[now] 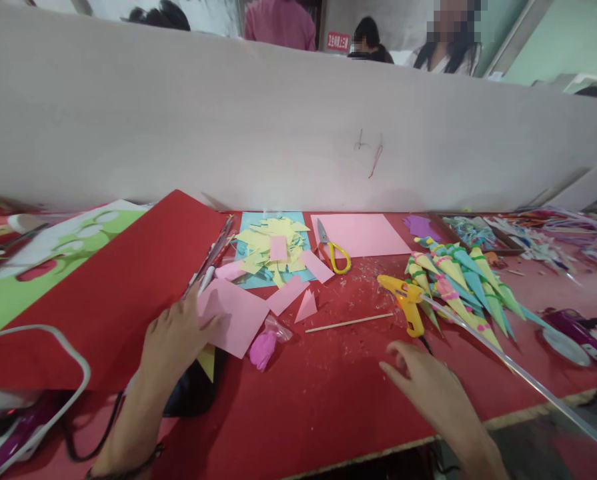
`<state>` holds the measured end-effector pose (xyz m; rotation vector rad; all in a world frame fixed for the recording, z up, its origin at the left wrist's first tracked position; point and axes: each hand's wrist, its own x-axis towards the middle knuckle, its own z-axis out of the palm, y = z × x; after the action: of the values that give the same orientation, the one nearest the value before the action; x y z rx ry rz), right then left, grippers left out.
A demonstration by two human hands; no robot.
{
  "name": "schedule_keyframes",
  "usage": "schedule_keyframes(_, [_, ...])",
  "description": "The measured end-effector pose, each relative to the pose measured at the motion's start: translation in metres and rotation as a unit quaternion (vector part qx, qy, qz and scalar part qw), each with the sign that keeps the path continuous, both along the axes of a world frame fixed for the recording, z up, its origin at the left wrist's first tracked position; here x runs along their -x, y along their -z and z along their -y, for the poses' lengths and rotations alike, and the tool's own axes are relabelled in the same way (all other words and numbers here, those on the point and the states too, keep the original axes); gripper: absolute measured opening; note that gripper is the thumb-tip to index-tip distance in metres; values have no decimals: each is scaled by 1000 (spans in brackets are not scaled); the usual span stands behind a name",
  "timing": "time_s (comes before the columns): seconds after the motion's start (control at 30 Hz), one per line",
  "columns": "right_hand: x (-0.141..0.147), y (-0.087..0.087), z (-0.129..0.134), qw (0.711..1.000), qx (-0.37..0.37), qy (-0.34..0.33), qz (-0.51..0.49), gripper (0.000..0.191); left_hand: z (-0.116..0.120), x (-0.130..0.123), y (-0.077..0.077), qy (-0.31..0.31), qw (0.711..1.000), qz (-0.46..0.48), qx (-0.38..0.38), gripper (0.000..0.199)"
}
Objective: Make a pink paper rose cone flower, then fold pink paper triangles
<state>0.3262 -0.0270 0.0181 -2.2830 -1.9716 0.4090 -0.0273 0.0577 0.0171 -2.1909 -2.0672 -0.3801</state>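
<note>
My left hand (178,333) rests at the left edge of a pink paper sheet (238,317), its fingers apart beside some thin tools. My right hand (423,377) hovers near the table's front, fingers parted and holding nothing, just below a yellow glue gun (405,300) with a long clear glue stick. Between the hands lie a wooden stick (349,323), a folded pink piece (307,306) and a bright pink bundle (263,349) in clear plastic. Yellow-handled scissors (334,249) touch a larger pink sheet (373,235). Yellow paper pieces (255,247) are piled on blue paper.
Colourful paper cones (458,277) are heaped at the right, before a tray (508,247) of scraps. A large red sheet (123,293) covers the left side. A white cable (81,360) loops at lower left. People sit beyond the white partition (278,127).
</note>
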Motion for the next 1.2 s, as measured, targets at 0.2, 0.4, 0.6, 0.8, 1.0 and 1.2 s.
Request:
schedule_keyframes(0.2, [14,6,-5,991,-69,-95,-63,22,2,1,-12,-63,997,-31,-18,59])
schedule_keyframes(0.4, [33,29,-22,983,-130,-128,-25,42,3,-3,-29,-66,994,81,-25,49])
schedule_keyframes(0.6, [43,29,-29,972,-166,-162,-36,42,11,-22,-53,-81,979,186,-31,57])
schedule_keyframes(0.8, [42,10,-13,909,-304,-250,-139,49,15,-35,-57,103,899,414,93,62])
schedule_keyframes(1.0, [33,13,4,873,-363,-325,-29,34,11,-72,-30,209,905,299,218,58])
schedule_keyframes(1.2, [24,35,12,837,-337,-430,14,29,18,-104,4,281,925,193,170,52])
